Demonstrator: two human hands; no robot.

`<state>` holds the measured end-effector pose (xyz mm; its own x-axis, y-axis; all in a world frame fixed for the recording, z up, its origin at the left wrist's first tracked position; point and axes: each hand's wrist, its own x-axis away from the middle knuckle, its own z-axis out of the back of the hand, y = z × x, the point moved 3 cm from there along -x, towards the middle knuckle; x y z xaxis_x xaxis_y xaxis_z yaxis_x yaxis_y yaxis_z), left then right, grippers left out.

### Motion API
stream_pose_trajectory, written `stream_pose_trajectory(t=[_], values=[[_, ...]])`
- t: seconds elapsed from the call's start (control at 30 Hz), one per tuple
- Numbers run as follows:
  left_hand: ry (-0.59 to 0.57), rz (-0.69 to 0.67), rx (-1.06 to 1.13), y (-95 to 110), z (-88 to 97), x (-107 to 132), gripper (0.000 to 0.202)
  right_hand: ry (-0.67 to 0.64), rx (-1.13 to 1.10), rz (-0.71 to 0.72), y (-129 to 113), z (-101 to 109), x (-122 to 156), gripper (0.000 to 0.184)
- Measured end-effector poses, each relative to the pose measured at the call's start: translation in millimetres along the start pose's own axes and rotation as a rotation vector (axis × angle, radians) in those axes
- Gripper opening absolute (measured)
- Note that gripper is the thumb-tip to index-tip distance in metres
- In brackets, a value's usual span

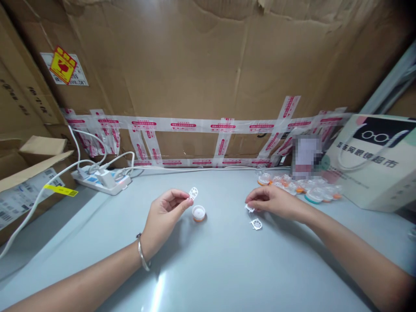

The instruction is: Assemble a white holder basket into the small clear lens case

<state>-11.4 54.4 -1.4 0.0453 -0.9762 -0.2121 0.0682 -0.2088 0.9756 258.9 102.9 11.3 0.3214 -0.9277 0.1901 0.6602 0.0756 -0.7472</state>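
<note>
Between thumb and fingers, my left hand (167,210) pinches a small white plastic piece with a round spoked end (193,193), raised above the table. Just right of it stands a small round case (199,212), white inside with an orange base. My right hand (268,200) is closed at the fingertips on another white plastic piece (249,208), low over the table; the fingers partly cover it. A similar white spoked piece (256,224) lies on the table just below that hand. A silver bangle (143,252) circles my left wrist.
Several round cases with clear tops and orange or teal bases (313,195) cluster at the back right. Behind them stands a white paper bag (367,169). A power strip (107,180) with white cables sits at the left, near an open carton (32,186). A large taped cardboard box (182,78) walls the back.
</note>
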Motion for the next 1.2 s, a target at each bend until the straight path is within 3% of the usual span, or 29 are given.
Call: stream_pose_trajectory(t=[0.17,0.27,0.37,0.43,0.53,0.7,0.83,1.1,1.2], values=[[-0.053,-0.131,-0.088,5,-5.5,8,0.009,0.057,-0.338,0.058,-32,-23,5,0.024],[-0.08,-0.39,-0.237,15,-5.5,14,0.011,-0.044,-0.509,0.07,-55,-44,5,0.024],[-0.211,-0.689,-0.393,25,-6.7,22,0.028,-0.155,-0.629,0.123,-78,-57,3,0.024],[-0.282,-0.783,-0.449,29,-7.0,25,0.036,-0.197,-0.683,0.192,-91,-61,3,0.022],[-0.276,-0.778,-0.435,30,-5.8,24,0.038,-0.189,-0.774,0.224,-99,-66,3,0.018],[-0.207,-0.676,-0.35,31,-5.1,19,0.032,-0.219,-0.962,0.107,-94,-73,4,0.022],[-0.202,-0.621,-0.31,32,-5.8,17,0.028,-0.257,-0.975,0.155,-89,-77,5,0.028],[-0.186,-0.568,-0.324,34,-4.8,18,0.026,-0.129,-1.043,0.151,-84,-84,3,0.021],[-0.104,-0.574,-0.345,39,-1.7,18,0.024,-0.107,-1.0,0.174,-88,-82,6,0.02]])
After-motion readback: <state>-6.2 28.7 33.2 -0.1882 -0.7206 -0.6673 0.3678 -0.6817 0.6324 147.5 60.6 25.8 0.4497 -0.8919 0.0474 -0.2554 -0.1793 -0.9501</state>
